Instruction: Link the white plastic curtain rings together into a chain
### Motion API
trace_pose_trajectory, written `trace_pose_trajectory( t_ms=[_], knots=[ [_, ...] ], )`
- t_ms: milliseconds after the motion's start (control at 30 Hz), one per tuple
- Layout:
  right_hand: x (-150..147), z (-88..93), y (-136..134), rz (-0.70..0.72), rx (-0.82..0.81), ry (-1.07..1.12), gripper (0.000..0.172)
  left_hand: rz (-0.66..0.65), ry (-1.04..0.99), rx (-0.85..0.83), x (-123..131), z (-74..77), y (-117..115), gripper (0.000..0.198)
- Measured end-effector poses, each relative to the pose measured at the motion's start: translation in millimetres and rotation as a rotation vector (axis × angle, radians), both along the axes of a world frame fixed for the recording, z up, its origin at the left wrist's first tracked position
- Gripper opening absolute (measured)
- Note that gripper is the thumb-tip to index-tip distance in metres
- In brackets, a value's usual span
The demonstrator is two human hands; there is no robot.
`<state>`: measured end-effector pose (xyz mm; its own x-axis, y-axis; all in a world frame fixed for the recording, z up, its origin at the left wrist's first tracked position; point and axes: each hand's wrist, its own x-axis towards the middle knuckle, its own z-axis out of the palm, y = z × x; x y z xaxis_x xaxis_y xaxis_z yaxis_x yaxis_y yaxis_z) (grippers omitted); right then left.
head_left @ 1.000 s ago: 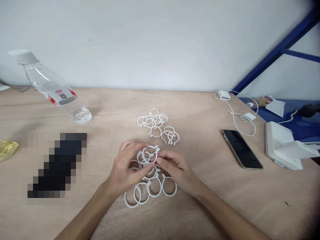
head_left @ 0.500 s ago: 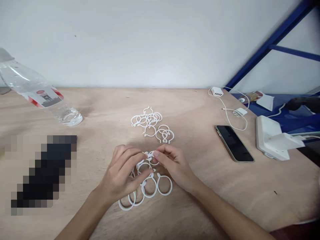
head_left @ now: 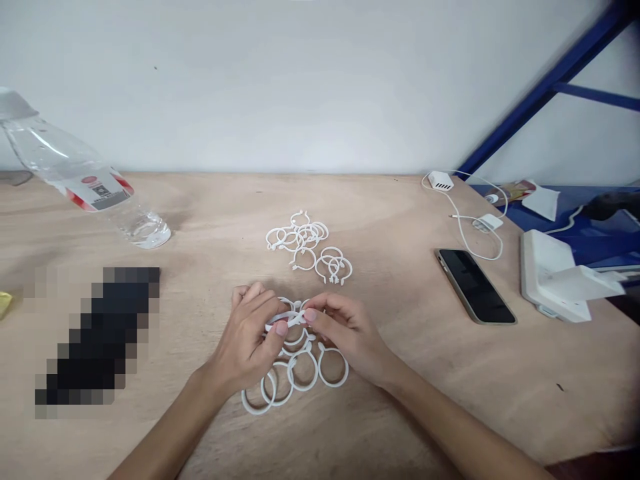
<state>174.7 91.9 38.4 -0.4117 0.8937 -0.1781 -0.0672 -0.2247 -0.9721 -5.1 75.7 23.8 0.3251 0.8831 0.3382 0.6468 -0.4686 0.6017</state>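
Note:
Between my hands, just above the table, a white plastic ring with a clasp end (head_left: 280, 323) is held nearly edge-on. My left hand (head_left: 251, 337) grips its left part between thumb and fingers. At its right end, my right hand (head_left: 350, 331) pinches with thumb and forefinger; the fingertips partly hide the clasp. Several similar rings (head_left: 333, 367) lie below and around my hands, some overlapping and some partly covered by my left hand. Farther back sits a loose pile of thinner-looking white rings (head_left: 305, 235), several with gaps at their ends.
A clear water bottle (head_left: 100, 190) with a red and white label stands at the left, above a pixelated dark area (head_left: 100, 333). To the right lie a phone (head_left: 475, 287), a white charger block (head_left: 555, 277) and a white cable (head_left: 463, 233). Blue metal framing (head_left: 540, 93) rises behind.
My left thumb has moved up and closed on the ring, which now shows edge-on between both hands. The whole view has shifted slightly, so the table things appear a little farther right.

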Motion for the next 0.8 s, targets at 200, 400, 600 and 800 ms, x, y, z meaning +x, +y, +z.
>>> trace_pose_trajectory(
  t_ms=[200, 400, 600, 800],
  knots=[
    [0, -0.4, -1, -0.018, 0.029, -0.042, 0.031, 0.02, 0.011, 0.046, 1, -3.1, 2, 0.057],
    [1, -0.8, -1, 0.018, 0.092, -0.1, 0.029, 0.031, 0.049, 0.063, 2, -6.0, 2, 0.055],
    [26, -4.8, 21, -0.19, 0.496, -0.49, 0.019, 0.044, 0.048, 0.079, 1, -5.9, 2, 0.045],
    [45, -23.5, 41, -0.158, 0.83, -0.838, 0.03, 0.067, 0.109, 0.114, 1, -5.0, 1, 0.023]
  ],
)
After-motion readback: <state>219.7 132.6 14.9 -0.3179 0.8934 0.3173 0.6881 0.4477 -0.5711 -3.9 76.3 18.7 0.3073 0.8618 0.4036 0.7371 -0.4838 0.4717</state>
